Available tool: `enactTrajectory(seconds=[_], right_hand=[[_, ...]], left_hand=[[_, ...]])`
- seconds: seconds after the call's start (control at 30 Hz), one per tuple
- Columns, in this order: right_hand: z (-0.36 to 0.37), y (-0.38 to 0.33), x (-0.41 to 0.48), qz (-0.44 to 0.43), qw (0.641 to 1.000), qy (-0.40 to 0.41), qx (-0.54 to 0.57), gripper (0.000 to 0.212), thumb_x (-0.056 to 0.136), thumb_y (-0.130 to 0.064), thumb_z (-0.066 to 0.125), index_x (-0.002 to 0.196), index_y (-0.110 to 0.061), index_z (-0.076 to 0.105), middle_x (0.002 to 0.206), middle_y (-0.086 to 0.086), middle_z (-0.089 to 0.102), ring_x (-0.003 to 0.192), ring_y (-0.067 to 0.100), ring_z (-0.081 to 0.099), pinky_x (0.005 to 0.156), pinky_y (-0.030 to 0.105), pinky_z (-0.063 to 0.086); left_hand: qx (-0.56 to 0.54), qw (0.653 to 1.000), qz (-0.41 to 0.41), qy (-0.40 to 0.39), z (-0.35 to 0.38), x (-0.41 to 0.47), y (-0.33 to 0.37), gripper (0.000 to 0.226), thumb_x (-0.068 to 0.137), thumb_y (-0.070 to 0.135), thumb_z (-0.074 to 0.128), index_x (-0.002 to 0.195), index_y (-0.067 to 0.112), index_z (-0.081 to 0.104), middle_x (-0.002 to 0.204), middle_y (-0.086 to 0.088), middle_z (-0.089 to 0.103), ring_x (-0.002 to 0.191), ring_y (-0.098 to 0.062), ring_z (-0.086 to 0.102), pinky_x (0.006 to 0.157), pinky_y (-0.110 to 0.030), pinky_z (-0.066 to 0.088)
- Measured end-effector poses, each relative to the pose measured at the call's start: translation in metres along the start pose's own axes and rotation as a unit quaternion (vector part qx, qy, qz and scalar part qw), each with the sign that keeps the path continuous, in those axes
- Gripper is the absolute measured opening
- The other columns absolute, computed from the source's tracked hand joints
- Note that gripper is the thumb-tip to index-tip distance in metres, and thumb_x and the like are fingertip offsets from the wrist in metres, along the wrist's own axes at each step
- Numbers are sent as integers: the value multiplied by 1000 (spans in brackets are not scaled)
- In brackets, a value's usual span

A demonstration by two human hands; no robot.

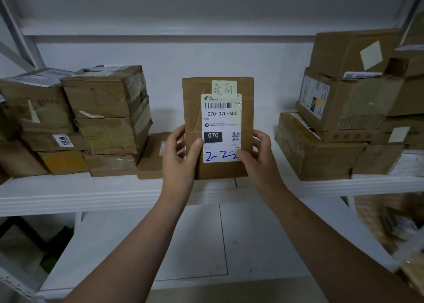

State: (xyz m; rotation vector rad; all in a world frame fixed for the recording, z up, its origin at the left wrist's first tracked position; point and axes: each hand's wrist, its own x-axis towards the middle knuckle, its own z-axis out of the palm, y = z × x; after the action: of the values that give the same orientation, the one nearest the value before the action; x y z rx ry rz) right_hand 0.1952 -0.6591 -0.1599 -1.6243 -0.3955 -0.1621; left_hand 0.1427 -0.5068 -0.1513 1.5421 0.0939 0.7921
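A flat brown cardboard parcel (192,100) stands upright in front of me, above the white shelf (91,192). Its white shipping label (221,121) carries a barcode, "070-070-A80" and blue handwriting "2-2-". A pale yellow note sits above the label. My left hand (180,158) grips the parcel's lower left edge, thumb on the front face. My right hand (258,158) grips the lower right edge, thumb covering the end of the handwriting.
Stacked cardboard boxes (105,119) fill the shelf's left side, with a flat box (151,158) lying beside them. More boxes (344,110) pile up on the right. A lower shelf (195,245) shows below, with parcels at its left and right ends.
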Motion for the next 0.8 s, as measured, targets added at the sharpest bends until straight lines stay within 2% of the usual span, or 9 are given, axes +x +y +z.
enactTrajectory(seconds=[0.07, 0.17, 0.23, 0.3, 0.37, 0.5, 0.63, 0.73, 0.8], right_hand=[[-6, 0, -7, -8, 1000, 17, -6, 41, 91, -21, 64, 122, -27, 38, 125, -1, 59, 107, 11, 61, 78, 19, 55], [-19, 2, -20, 0, 1000, 25, -14, 44, 88, -29, 67, 121, -25, 38, 123, -1, 59, 109, 13, 61, 82, 24, 56], [-32, 3, -34, 3, 999, 39, -6, 45, 88, -27, 68, 123, -20, 41, 121, -3, 59, 108, 9, 61, 79, 18, 55], [-49, 4, -50, 11, 998, 54, 7, 43, 87, -26, 68, 121, -23, 41, 117, -7, 58, 106, 5, 60, 74, 12, 52], [-71, 6, -71, 26, 998, 63, 8, 44, 87, -27, 68, 121, -26, 39, 116, -9, 57, 106, 3, 59, 73, 11, 52], [-125, 10, -123, 51, 994, 95, -9, 50, 87, -24, 68, 127, -20, 39, 119, -6, 57, 106, 3, 59, 78, 16, 55], [-190, 11, -190, 71, 983, 167, -29, 43, 86, -21, 70, 120, -21, 42, 110, -14, 58, 92, -13, 59, 72, 11, 51], [-244, 10, -248, 97, 967, 229, -62, 44, 85, -22, 71, 118, -21, 42, 111, -12, 58, 102, -2, 60, 77, 17, 53], [-279, 6, -288, 120, 953, 266, -79, 45, 85, -25, 71, 119, -22, 42, 116, -6, 59, 106, 7, 59, 78, 20, 55]], left_hand=[[7, 1000, 12, -6, 5, -11, 2, 36, 91, 23, 63, 119, 35, 45, 114, 21, 53, 106, 4, 53, 76, -12, 50], [4, 1000, 19, -6, 15, -27, 2, 34, 91, 21, 63, 117, 31, 44, 114, 21, 51, 105, 5, 53, 74, -7, 46], [-1, 1000, 10, -10, 24, -39, 2, 32, 91, 21, 62, 117, 27, 45, 112, 21, 52, 102, 9, 52, 76, -11, 48], [-6, 1000, 0, -25, 36, -55, 1, 31, 92, 21, 62, 118, 25, 45, 111, 21, 52, 97, 15, 53, 79, -18, 53], [-10, 999, -13, -43, 51, -77, 2, 32, 92, 23, 62, 118, 26, 43, 112, 21, 51, 95, 17, 54, 73, -17, 54], [-14, 996, -38, -83, 86, -133, 2, 36, 90, 30, 62, 120, 29, 41, 118, 13, 53, 99, 3, 58, 70, -17, 54], [-22, 986, -67, -153, 129, -202, 11, 36, 90, 32, 62, 120, 29, 42, 120, 10, 54, 108, -9, 57, 77, -23, 56], [-39, 972, -93, -214, 164, -261, 25, 33, 91, 29, 61, 118, 28, 44, 119, 14, 55, 108, -7, 57, 80, -26, 55], [-39, 961, -106, -254, 187, -301, 34, 33, 91, 29, 60, 120, 26, 44, 118, 13, 56, 107, -5, 57, 79, -23, 55]])
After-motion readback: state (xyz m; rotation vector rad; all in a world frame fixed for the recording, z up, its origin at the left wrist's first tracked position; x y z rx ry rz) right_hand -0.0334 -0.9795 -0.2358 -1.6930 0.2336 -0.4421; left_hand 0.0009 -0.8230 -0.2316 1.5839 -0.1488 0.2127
